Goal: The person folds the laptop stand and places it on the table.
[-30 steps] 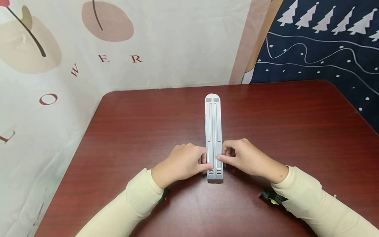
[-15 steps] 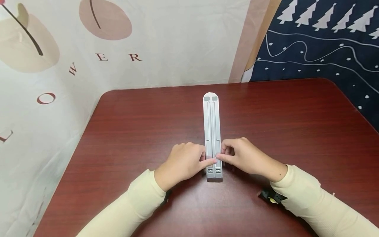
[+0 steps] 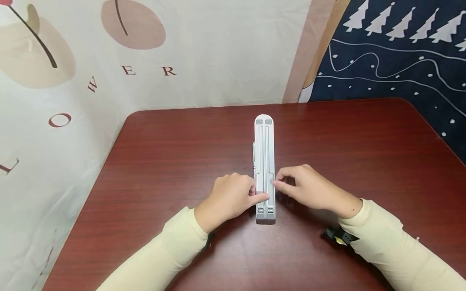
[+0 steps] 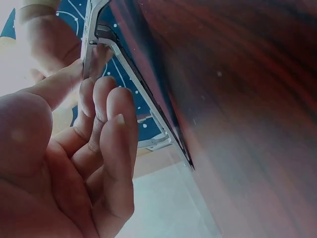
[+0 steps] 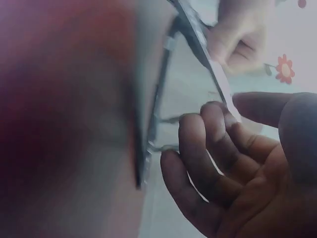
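Note:
A narrow silver folding stand (image 3: 264, 149), its two grooved bars side by side, points away from the person. My left hand (image 3: 229, 198) pinches its near part, thumb across the top and fingers bent at the left side. On the right edge, slightly farther along, my right hand (image 3: 314, 188) pinches with thumb and fingertips. The left wrist view shows the stand's slanted lower bar (image 4: 143, 91) beside the bent fingers of the left hand (image 4: 84, 163). In the right wrist view, an upper bar (image 5: 220, 82) lies between thumb and fingers of the right hand (image 5: 247, 173).
The stand is on a dark red wooden table (image 3: 174, 149). A pale printed cloth (image 3: 218, 48) hangs behind and to the left, and a navy cloth with white trees (image 3: 386, 60) at the back right. Dark straps show under both cuffs.
My right hand has moved slightly away from the person and outward, its thumb now at the bar's edge. My left thumb reaches farther across the top than a second ago.

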Tool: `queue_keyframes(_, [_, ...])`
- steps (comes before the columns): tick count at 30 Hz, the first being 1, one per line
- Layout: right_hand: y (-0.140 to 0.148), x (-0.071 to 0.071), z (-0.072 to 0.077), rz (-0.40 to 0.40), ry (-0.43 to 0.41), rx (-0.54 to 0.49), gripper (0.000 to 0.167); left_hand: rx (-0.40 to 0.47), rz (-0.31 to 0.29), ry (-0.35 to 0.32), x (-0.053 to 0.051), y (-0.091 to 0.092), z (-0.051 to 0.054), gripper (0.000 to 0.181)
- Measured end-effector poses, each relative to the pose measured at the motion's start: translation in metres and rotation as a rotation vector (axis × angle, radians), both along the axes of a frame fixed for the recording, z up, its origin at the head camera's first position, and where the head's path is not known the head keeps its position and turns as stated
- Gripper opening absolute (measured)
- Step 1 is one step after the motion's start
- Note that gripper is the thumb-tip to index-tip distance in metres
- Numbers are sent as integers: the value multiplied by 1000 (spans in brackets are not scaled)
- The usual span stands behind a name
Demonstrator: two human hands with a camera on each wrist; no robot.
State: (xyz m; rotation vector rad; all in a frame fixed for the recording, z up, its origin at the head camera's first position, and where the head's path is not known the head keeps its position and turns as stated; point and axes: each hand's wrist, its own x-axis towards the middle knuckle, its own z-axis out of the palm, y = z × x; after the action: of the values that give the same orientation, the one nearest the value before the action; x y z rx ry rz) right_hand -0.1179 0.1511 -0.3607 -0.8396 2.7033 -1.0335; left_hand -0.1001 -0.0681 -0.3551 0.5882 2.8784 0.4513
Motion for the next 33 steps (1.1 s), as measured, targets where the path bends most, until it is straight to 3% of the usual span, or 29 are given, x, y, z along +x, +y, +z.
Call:
queue_keyframes(4, [7,-13,19,-70,79,0,7,-1,7,-4,0,1,0,52])
queue_keyframes(11, [12,-49,58,-220,235,-53,3,13,6,-2,-1,1,1,52])
queue_keyframes(15, [9,-67,73,-251,241,-55,7,30,9,-14,-1,1,2,52])
queue_keyframes(21, [0,-90,89,-236,209,-44,11,43,14,-23,0,0,1,52])
queue_keyframes(33, [-11,-111,94,-168,92,-26,13,42,8,-27,1,-1,2,51])
